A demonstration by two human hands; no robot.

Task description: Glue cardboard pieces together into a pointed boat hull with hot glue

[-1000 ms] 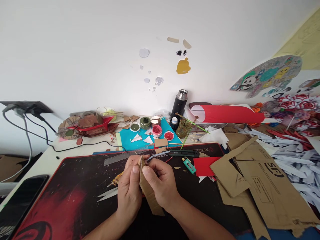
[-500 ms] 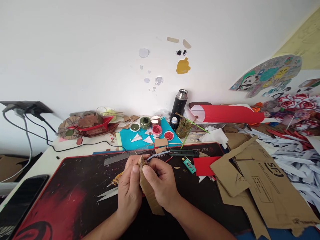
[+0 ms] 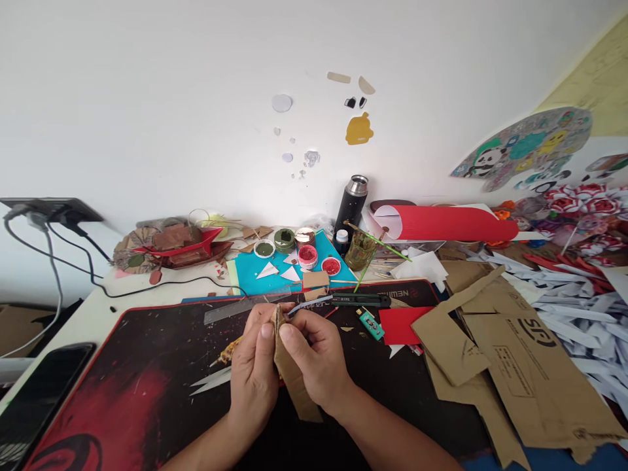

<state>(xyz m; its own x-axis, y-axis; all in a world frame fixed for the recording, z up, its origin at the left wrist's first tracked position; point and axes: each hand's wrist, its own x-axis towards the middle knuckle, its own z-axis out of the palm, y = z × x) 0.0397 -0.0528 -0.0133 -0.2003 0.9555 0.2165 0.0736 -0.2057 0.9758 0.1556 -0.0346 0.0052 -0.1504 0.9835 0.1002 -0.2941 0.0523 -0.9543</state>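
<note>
Both hands meet over the black and red desk mat (image 3: pixel 147 366), pinching a narrow brown cardboard strip (image 3: pixel 294 386) held upright between them. My left hand (image 3: pixel 255 373) grips the strip's left face with the thumb pressed on top. My right hand (image 3: pixel 316 360) is closed on the strip's right face and also holds a thin dark tool with a pale tip (image 3: pixel 309 305) at the strip's upper end. What the tool is I cannot make out.
Cut cardboard sheets (image 3: pixel 520 360) lie at the right, with white paper strips (image 3: pixel 579 307) beyond. A metal ruler (image 3: pixel 240 307), a utility knife (image 3: pixel 363 301), a lighter (image 3: pixel 371 324), paint pots (image 3: pixel 307 255), a flask (image 3: pixel 352 206), a red roll (image 3: pixel 451 224) and a phone (image 3: pixel 34 399) surround the mat.
</note>
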